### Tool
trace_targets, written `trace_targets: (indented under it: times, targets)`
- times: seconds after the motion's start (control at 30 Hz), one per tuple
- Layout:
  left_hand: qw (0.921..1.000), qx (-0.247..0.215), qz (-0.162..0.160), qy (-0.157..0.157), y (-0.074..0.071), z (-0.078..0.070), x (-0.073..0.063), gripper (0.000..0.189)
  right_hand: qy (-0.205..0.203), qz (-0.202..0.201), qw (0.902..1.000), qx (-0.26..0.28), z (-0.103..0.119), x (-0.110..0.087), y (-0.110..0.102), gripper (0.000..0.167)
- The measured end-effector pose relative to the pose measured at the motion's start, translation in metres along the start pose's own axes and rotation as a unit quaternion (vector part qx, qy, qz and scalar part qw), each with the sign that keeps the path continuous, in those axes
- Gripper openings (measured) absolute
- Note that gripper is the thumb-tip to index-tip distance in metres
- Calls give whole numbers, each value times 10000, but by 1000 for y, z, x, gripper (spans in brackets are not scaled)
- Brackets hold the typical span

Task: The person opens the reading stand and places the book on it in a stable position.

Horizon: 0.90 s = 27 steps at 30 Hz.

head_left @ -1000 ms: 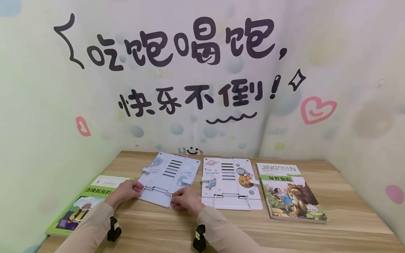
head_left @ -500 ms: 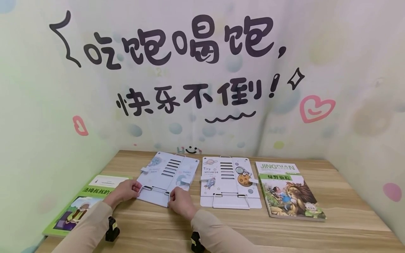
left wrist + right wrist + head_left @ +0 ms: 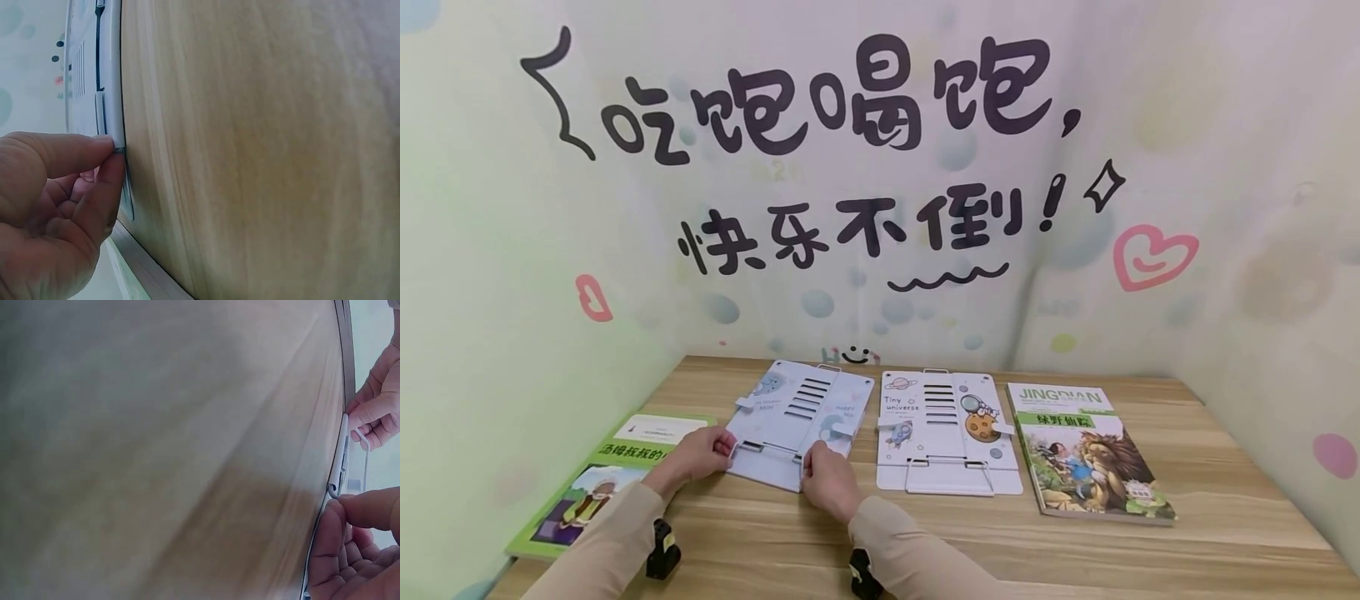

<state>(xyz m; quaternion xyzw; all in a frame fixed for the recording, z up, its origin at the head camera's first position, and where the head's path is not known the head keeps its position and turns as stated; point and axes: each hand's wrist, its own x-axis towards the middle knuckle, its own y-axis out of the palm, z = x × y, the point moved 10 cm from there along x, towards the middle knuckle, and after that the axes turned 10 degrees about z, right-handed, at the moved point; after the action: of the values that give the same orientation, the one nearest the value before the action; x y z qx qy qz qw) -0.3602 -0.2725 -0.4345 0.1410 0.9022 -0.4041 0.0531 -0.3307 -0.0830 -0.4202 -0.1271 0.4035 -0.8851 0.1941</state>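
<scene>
A pale blue-and-white book stand (image 3: 797,429) lies flat and slightly turned at the middle left of the table, with slots down its centre and a wire ledge at its lower end. My left hand (image 3: 702,450) pinches its lower left edge; the left wrist view shows that hand's thumb and index finger (image 3: 100,187) meeting there. At the lower right corner, my right hand (image 3: 831,479) pinches at the stand's wire. Part of the wire loop (image 3: 366,459) shows between both hands in the right wrist view. The right fingers hide that corner in the head view.
Right of it lies a second white stand (image 3: 943,442) with space drawings. A lion-cover book (image 3: 1090,458) is farther right, and a green book (image 3: 587,492) lies at the left, partly behind the left arm. A printed curtain (image 3: 865,208) rises behind the table (image 3: 1075,558).
My right hand has shifted slightly left at the stand's lower right corner. The left hand keeps its place, and the stand stays about where it was.
</scene>
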Motion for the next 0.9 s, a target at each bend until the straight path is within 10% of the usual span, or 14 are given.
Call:
trace_targets:
  times: [0.9]
  targets:
    - [9914, -240, 112, 1282, -2, -9, -11, 21, -939, 176, 9861, -1361, 30, -2, 3, 22]
